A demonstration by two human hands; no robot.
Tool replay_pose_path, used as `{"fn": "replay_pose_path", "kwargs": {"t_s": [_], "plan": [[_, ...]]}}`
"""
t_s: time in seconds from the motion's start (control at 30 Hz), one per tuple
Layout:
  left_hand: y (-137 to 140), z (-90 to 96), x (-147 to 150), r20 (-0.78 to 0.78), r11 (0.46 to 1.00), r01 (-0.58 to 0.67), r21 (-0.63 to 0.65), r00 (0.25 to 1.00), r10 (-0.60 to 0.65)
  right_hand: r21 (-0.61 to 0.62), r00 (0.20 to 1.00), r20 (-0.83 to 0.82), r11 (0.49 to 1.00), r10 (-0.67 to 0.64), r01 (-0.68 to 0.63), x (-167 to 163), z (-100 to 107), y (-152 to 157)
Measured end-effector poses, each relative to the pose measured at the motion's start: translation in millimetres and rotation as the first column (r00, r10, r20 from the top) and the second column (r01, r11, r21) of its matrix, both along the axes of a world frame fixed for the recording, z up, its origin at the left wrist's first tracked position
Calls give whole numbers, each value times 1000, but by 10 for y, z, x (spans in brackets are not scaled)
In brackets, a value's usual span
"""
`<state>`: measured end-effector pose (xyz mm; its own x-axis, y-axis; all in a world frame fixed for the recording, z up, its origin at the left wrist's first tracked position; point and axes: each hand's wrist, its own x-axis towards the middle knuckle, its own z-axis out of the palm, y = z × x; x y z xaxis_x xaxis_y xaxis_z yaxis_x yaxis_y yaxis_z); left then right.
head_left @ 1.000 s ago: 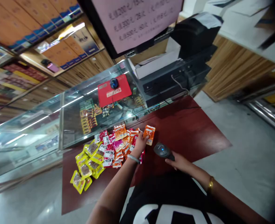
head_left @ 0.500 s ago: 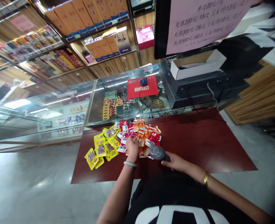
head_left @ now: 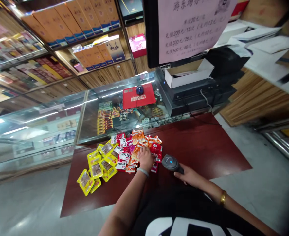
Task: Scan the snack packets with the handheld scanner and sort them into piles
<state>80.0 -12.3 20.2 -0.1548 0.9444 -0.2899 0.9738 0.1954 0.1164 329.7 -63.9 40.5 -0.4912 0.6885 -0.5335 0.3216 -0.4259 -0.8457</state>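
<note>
My left hand (head_left: 145,158), with a pale bangle at the wrist, rests over the pile of small snack packets. Its fingers are spread on an orange snack packet (head_left: 137,149), and no firm grip shows. My right hand (head_left: 187,174) is wrapped around the handle of a dark grey barcode scanner (head_left: 170,163), held just right of the pile with a small blue light on its head. Red-and-white packets (head_left: 121,165) lie left of my left hand, and red packets (head_left: 156,148) to its right. Yellow snack packets (head_left: 97,170) with clear windows are heaped further left.
The packets lie on a dark red board (head_left: 183,144). Behind it stands a glass display counter (head_left: 90,108) with a red mat (head_left: 127,98) and a computer mouse (head_left: 139,89). A monitor (head_left: 152,39) with a pink notice and an open white box (head_left: 183,80) are at the back right.
My left hand has shifted right over the orange packets, its fingers now more spread. The scanner has moved right, away from the pile, and its blue light now shows. The view has turned slightly.
</note>
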Motion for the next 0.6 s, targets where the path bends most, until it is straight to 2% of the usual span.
{"fn": "replay_pose_path", "kwargs": {"t_s": [0.07, 0.17, 0.27, 0.37, 0.47, 0.6], "plan": [[6, -1, -37, 29, 1000, 19, -6, 999, -18, -3, 1000, 7, 1000, -30, 30, 45, 11, -7], [33, -26, -61, 207, 996, -23, -82, 978, 39, 3, 996, 40, 997, -83, 83, 105, 26, 7], [73, -130, 22, 446, 981, -111, -158, 878, 171, 13, 989, 48, 990, -143, 142, 166, 53, 55], [114, -255, 159, 601, 978, -130, -162, 774, 203, 25, 975, 20, 975, -220, 220, 237, 98, 126], [174, -299, 300, 643, 983, -98, -157, 745, 177, 25, 964, 11, 964, -266, 266, 305, 146, 204], [331, -212, 578, 590, 993, -17, -115, 803, 82, -8, 947, 14, 947, -321, 321, 366, 181, 294]]}}
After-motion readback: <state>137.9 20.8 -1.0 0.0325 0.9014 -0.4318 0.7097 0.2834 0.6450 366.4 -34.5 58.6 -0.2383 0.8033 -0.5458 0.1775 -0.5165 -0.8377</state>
